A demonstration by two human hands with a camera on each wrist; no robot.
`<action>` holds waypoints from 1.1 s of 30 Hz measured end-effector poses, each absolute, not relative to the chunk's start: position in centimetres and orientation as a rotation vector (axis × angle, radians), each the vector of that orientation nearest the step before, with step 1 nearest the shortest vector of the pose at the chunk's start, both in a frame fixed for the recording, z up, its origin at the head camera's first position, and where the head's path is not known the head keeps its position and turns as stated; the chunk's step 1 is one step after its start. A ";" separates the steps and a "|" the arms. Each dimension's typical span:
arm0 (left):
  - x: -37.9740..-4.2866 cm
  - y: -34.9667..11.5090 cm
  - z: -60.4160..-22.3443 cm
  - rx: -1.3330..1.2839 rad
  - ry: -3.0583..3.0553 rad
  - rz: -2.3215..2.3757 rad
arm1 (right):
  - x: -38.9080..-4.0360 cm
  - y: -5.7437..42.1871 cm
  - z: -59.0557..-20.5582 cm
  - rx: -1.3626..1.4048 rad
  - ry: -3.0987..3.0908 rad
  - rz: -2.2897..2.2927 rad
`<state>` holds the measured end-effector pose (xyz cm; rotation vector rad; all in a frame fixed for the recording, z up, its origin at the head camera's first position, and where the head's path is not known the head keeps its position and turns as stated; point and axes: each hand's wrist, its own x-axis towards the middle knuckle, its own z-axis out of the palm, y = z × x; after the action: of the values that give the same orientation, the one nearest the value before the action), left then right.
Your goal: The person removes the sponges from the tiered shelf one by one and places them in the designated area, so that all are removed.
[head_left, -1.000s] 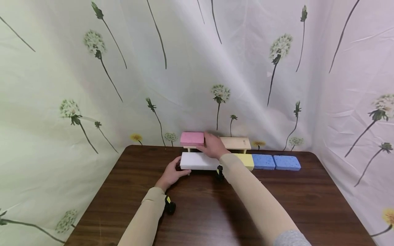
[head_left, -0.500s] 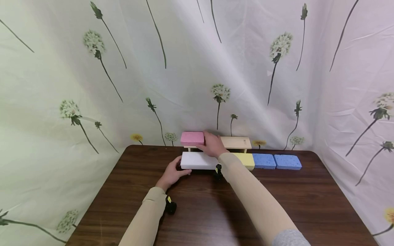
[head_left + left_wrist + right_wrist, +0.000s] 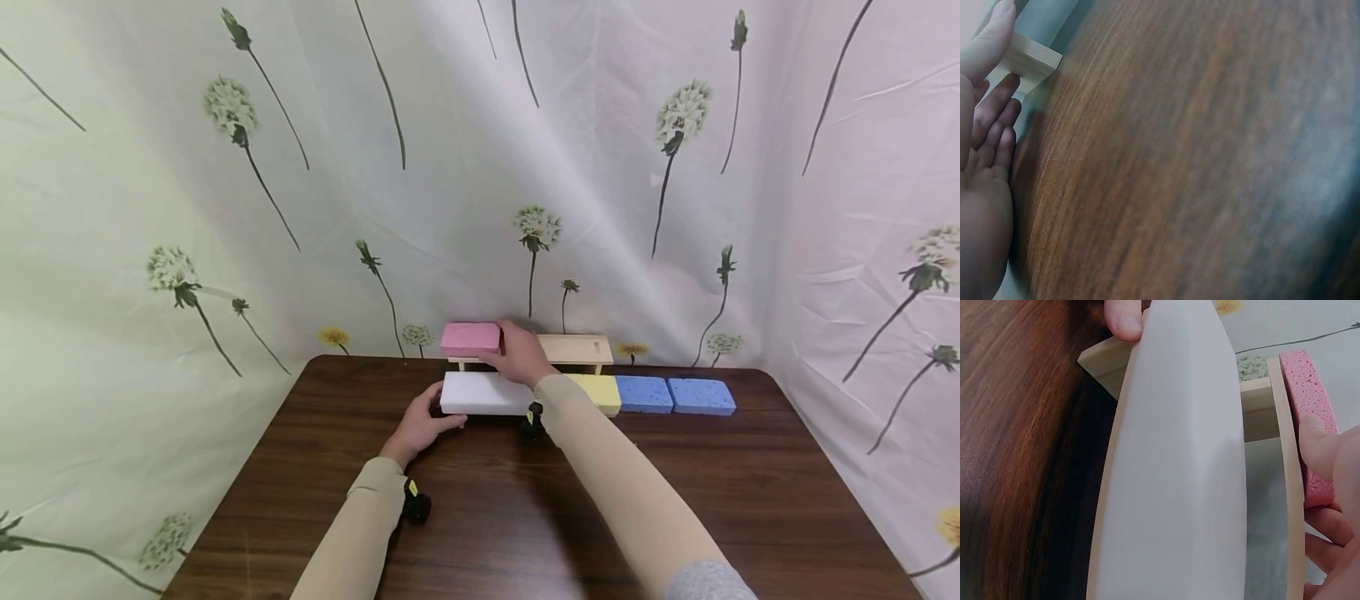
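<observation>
right fingers (image 3: 1330, 522) pinch the right end of the pink sponge (image 3: 470, 339), which sits on the left end of the rear shelf (image 3: 570, 346). left fingers (image 3: 999, 100) grip the left end of the white block (image 3: 483, 393), thumb at its front edge; contact with the wooden support (image 3: 1104, 362) beneath cannot be determined. right of the fingers, the row continues: yellow sponge (image 3: 602, 393), two blue sponges (image 3: 645, 394). judged progress: placing appears largely done; both grips remain to be released. no brand or writing legible; a small mark on the shelf is unreadable.
</observation>
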<state>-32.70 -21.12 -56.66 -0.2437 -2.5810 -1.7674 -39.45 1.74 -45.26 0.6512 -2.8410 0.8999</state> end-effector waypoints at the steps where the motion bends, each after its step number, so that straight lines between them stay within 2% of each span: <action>1: -32.7 -21.1 -56.7 -0.243 -2.582 -1.764 | -39.4 1.8 -45.2 0.649 -2.841 0.918; 12: -32.8 -21.1 -56.8 -0.231 -2.575 -1.764 | -39.3 2.7 -45.2 0.643 -2.834 1.041; 33: -32.8 -21.0 -56.7 -0.200 -2.597 -1.748 | -38.7 6.0 -45.2 0.648 -2.809 1.004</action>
<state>-32.84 -20.97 -56.72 -0.1995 -2.5967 -1.7482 -38.66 6.00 -45.23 0.6481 -2.8089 1.0039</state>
